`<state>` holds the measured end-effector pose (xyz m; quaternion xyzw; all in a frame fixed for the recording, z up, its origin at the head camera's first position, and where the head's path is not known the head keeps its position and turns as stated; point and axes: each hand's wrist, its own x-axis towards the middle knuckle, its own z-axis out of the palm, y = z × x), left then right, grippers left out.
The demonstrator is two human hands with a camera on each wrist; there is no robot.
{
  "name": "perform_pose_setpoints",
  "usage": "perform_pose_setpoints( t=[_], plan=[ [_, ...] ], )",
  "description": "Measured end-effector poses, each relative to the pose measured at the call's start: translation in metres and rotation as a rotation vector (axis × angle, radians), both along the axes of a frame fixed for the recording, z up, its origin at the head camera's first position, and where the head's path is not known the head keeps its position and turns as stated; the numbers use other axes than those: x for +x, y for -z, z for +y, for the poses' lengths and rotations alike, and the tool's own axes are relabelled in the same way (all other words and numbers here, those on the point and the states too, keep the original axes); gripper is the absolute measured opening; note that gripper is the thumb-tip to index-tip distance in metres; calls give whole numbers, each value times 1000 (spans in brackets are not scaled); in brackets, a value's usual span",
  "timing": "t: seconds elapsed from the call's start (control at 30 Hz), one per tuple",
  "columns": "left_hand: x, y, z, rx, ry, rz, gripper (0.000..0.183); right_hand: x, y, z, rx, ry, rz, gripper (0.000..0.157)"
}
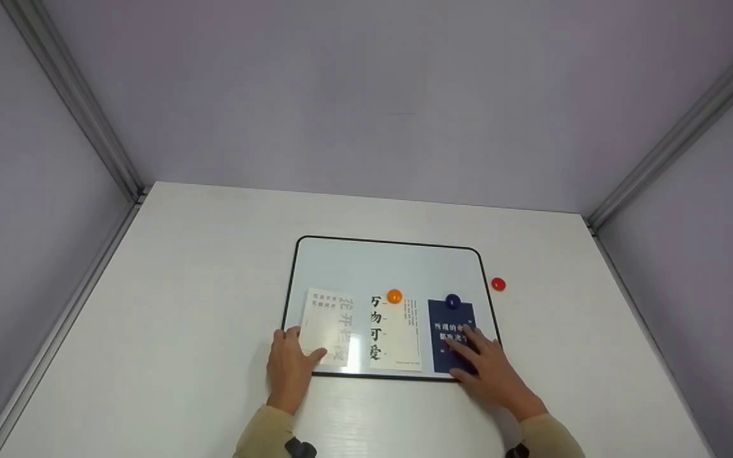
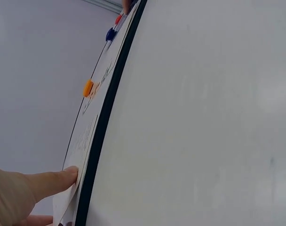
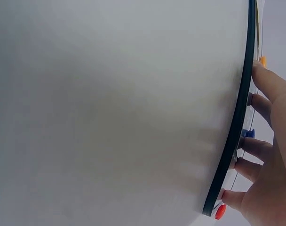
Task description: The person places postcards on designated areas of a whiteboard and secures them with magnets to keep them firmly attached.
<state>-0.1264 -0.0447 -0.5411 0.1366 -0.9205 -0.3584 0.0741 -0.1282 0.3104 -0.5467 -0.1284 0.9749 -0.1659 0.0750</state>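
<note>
A black-edged whiteboard lies on the white table with three printed cards along its near side. My left hand is at the near left corner, its thumb lying on the left cream card and its fingers at the board's left edge. In the left wrist view, the straight thumb touches that card. My right hand rests with fingers spread on the navy card, partly hiding it. A dark blue round magnet sits on the navy card's top, an orange one on the middle cream card.
A red round magnet lies on the table just right of the board. Pale walls enclose the table at the back and both sides, with grey metal rails at the corners.
</note>
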Motion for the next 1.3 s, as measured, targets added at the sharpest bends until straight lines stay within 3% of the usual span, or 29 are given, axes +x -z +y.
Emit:
perform_pose_setpoints(
  t=[0.47, 1.3],
  plan=[
    [4, 0, 11, -48, -8, -85, 62, -2, 3, 2, 6, -8, 5, 56],
    [5, 3, 17, -62, -2, -94, 63, -1, -1, 1, 18, -11, 45, 57]
  ],
)
